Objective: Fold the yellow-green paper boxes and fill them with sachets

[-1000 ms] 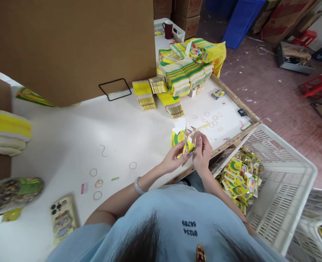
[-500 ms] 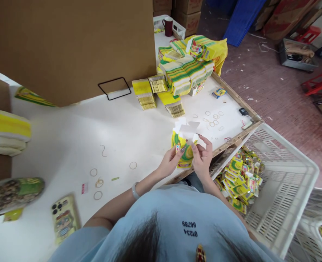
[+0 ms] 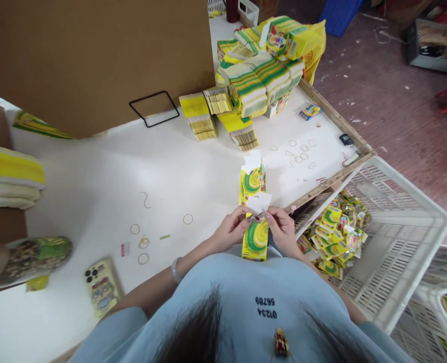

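Both my hands hold one small yellow-and-green carton (image 3: 255, 237) upright at the near edge of the white table (image 3: 95, 181). My left hand (image 3: 231, 230) grips its left side and my right hand (image 3: 284, 229) its right side, with fingertips on the white top flap. Just behind it a second carton of the same print (image 3: 252, 177) stands on the table with its white flap up. Stacks of flat yellow carton blanks (image 3: 216, 118) lie further back.
A white plastic crate (image 3: 397, 237) to my right holds several finished cartons. Rubber bands (image 3: 299, 151) are scattered on the table. A phone (image 3: 101, 286) lies near left, a big cardboard sheet (image 3: 95, 60) stands behind, and a heap of bundled blanks (image 3: 265, 75) sits far right.
The carton has come down from in front of the standing one toward my body. It has turned upright, and my fingers have moved onto its top flap.
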`<control>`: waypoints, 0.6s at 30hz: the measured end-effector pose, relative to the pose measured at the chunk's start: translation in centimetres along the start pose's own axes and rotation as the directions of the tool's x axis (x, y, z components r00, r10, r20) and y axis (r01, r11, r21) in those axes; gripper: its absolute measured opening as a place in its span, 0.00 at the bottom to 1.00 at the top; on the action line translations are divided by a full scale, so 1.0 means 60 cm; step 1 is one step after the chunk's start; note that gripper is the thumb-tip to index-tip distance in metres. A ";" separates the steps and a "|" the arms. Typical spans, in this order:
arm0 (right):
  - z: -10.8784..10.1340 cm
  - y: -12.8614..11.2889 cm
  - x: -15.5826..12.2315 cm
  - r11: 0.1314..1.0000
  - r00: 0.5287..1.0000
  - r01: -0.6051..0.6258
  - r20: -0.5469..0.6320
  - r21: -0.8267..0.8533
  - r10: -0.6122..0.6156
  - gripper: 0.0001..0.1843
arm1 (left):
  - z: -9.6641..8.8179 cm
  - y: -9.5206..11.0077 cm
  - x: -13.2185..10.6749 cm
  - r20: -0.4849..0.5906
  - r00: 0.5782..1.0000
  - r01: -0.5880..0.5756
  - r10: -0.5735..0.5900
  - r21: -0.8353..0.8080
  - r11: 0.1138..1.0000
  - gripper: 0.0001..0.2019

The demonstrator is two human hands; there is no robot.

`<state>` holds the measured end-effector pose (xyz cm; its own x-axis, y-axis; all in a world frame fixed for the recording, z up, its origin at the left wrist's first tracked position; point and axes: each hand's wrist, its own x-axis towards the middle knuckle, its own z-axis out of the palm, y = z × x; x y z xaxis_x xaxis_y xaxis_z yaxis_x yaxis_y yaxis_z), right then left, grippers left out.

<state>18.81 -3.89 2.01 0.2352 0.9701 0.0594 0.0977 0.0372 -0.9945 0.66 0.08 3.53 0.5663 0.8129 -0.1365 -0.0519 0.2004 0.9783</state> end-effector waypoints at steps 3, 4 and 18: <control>-0.009 0.007 -0.006 0.983 0.989 0.121 -0.068 -0.139 -0.132 0.11 | 0.006 0.004 0.000 -0.045 0.998 -0.033 0.033 0.010 0.999 0.30; -0.015 0.007 -0.005 0.959 0.977 0.204 -0.024 -0.196 -0.213 0.12 | 0.006 0.008 0.001 -0.040 0.999 -0.033 0.034 0.024 0.999 0.33; -0.030 -0.062 0.020 0.947 0.880 -0.271 0.443 0.171 0.172 0.20 | -0.005 0.052 0.012 -0.028 0.999 0.024 -0.019 0.209 0.978 0.25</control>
<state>20.45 -3.29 5.96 -0.2044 0.9663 -0.1564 -0.1362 -0.1863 -0.9730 0.65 1.46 6.44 0.5435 0.8242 -0.1591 0.1346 0.1015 0.9857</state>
